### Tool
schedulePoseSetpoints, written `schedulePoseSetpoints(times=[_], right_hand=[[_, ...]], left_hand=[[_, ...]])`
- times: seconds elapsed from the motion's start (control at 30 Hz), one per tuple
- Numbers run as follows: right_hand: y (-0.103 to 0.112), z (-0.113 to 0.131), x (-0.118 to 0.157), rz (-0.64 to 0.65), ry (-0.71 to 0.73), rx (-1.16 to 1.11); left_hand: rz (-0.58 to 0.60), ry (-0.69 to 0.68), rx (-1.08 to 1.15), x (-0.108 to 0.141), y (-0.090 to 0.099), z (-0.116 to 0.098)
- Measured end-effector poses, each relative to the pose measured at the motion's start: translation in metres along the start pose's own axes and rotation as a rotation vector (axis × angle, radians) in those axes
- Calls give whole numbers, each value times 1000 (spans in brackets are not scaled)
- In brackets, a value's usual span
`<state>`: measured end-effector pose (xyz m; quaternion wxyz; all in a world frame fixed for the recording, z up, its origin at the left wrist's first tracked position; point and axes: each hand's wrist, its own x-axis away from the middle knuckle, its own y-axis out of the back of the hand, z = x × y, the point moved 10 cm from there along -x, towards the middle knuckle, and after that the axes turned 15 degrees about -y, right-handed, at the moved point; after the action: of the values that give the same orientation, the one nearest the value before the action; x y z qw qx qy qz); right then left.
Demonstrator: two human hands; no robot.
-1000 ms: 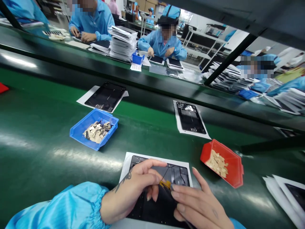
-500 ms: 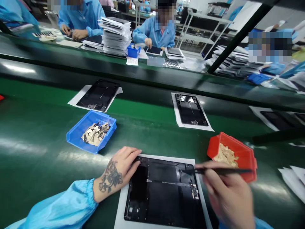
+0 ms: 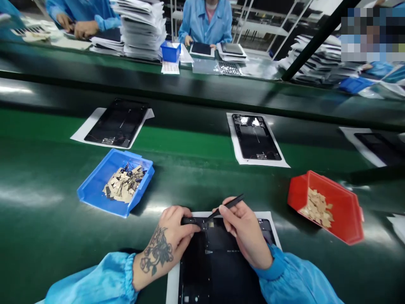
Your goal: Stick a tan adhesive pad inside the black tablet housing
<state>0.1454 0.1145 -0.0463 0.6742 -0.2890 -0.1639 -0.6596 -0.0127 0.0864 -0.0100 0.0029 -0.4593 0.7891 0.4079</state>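
A black tablet housing [image 3: 228, 274] lies on a white sheet [image 3: 172, 285] in front of me. My left hand [image 3: 171, 240], with a tattoo on its back, is at the housing's upper left corner, thumb and fingers closed on that edge. Black tweezers [image 3: 232, 202] are held in my right hand [image 3: 245, 230] above the top edge. Their tips point down left, near a small light patch [image 3: 211, 225] inside the housing, close to my left thumb. Whether the tips touch anything is too small to tell.
Left stands a blue bin [image 3: 91, 194] of small parts, right a red bin [image 3: 351, 215] of beige pieces. Beyond lie housings on sheets [image 3: 118, 122] [image 3: 257, 137] and another at the far right. People in blue sit across the bench beside a paper stack [image 3: 139, 31].
My right hand has moved left with the tweezers, from the housing's upper right side to near my left hand. The tweezers now slant down to the left. The whole view has shifted.
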Motion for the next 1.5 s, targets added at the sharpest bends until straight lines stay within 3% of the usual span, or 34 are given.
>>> schedulePoseSetpoints(times=[0.27,0.4,0.5,0.77,0.97,1.1,1.27,1.5], right_hand=[[-1,1,-4,-11,13,24],[-3,-3,-3,-14,-10,0],[-8,-9,-3,11,-30,14],[-9,-10,-2,17,-16,81],[-15,-12,2,51,-66,126],[-13,-2,5,19,35,168],[-7,2,5,-46,163,296],[-6,4,7,-83,194,408]], left_hand=[[-32,-39,33,-5,11,-6],[-166,-281,-214,-5,22,-35],[-88,-432,-366,-1,9,-52],[156,-537,-387,2,-11,-61],[233,-536,-471,3,-15,-65],[234,-550,-397,3,-9,-68],[225,-488,-388,2,-11,-58],[240,-467,-414,3,-20,-51]])
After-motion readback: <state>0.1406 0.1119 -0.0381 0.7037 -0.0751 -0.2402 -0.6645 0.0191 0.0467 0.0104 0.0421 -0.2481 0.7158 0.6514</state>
